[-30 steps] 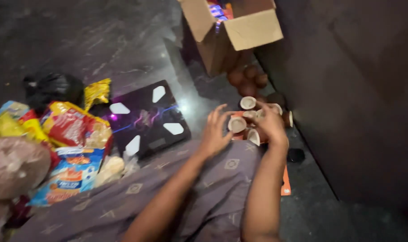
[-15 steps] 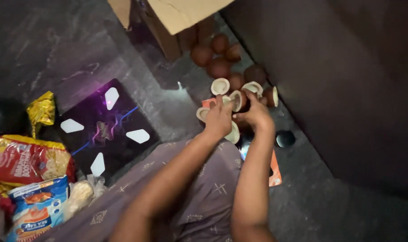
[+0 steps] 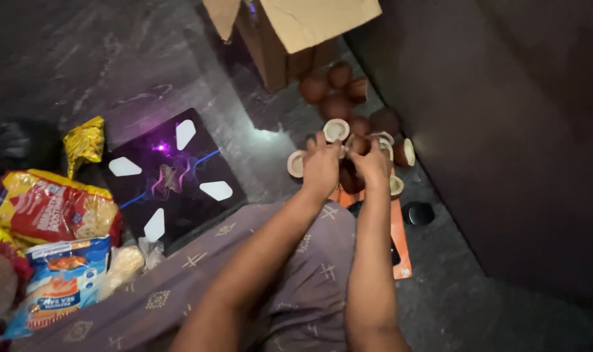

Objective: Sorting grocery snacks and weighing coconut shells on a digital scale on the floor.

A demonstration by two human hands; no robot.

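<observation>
Both hands meet over a cluster of small clay cups [image 3: 348, 140] on the dark stone floor [image 3: 114, 58], close to a dark wall [image 3: 505, 130] on the right. The left hand [image 3: 321, 166] has its fingers curled around one cup at the near edge of the cluster, and the right hand [image 3: 372, 163] is closed on another just beside it; the light is dim and the fingers overlap, so whether the two hands share one cup cannot be told. Several cups lie tipped with their pale insides showing, one [image 3: 297, 163] just left of the left hand and another [image 3: 336, 130] just beyond it, while browner ones sit farther back toward an open cardboard box [image 3: 309, 26]. Under the wrists lies a flat orange strip [image 3: 400, 241], with a small dark rounded object [image 3: 418, 212] next to it on the right. The person's lap is covered in grey-purple patterned cloth [image 3: 296, 274]. To the left of the lap rests a black square scale [image 3: 169, 176] with white pads and a purple glint. Farther left are snack packets: a crumpled yellow one [image 3: 84, 140], a red and yellow one [image 3: 52, 208], and a blue one [image 3: 61, 280].
</observation>
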